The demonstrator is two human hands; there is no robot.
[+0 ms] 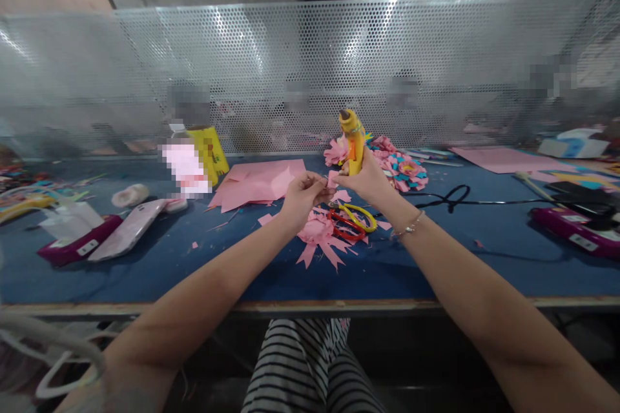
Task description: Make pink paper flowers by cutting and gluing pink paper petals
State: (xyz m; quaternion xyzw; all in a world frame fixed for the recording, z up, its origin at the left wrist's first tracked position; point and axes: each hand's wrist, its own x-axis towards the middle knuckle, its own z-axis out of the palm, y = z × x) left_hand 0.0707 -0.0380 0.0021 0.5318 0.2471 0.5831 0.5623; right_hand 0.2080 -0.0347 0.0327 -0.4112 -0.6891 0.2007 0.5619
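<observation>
In my right hand (364, 179) is a yellow hot glue gun (356, 142), its body tilted upward above the table. My left hand (309, 192) pinches a small piece of pink paper (332, 179) close to the right hand's fingers. Below both hands lies a pink paper flower (316, 227) with notched strips fanning out from it. Scissors with red and yellow handles (356, 222) rest against its right side. Behind the right hand sits a pile of pink and blue paper flowers (400, 168).
Pink paper sheets (259, 182) lie left of centre, near a yellow box (209, 155). A phone (130, 229) leans by a purple power strip (80, 242); another purple power strip (576, 232) is at right. A black cable (489, 202) crosses the blue table. A perforated metal screen (271, 77) stands behind.
</observation>
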